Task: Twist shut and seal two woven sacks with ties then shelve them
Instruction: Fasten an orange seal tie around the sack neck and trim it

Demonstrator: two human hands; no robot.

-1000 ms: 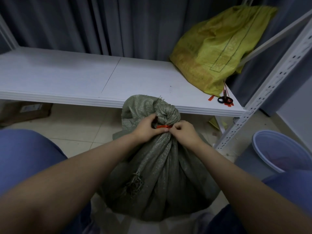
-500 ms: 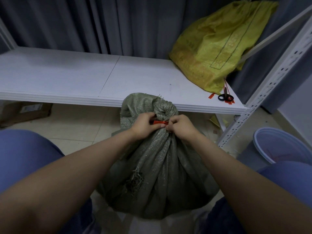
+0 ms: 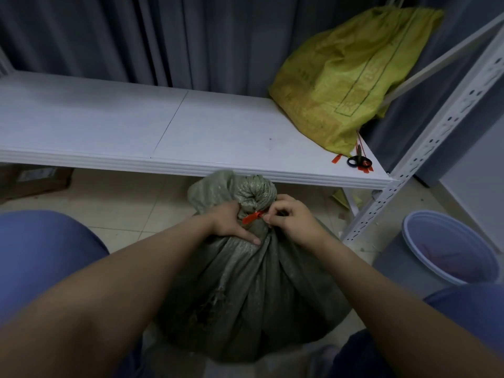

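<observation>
The grey sack (image 3: 245, 282), twisted to a knob, is clasped by the left grip (image 3: 230, 225), its red tie (image 3: 252, 217) pinched by the right grip (image 3: 294, 222).

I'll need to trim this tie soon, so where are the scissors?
In the head view, the scissors lie on the shelf near its right front corner, in front of the yellow sack, with red ties beside them.

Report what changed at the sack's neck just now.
The left hand let go of the red tie and grips the green sack by its neck, baring the tie's tab. The right hand still pinches the tie. The yellow sack and scissors stay put.
</observation>
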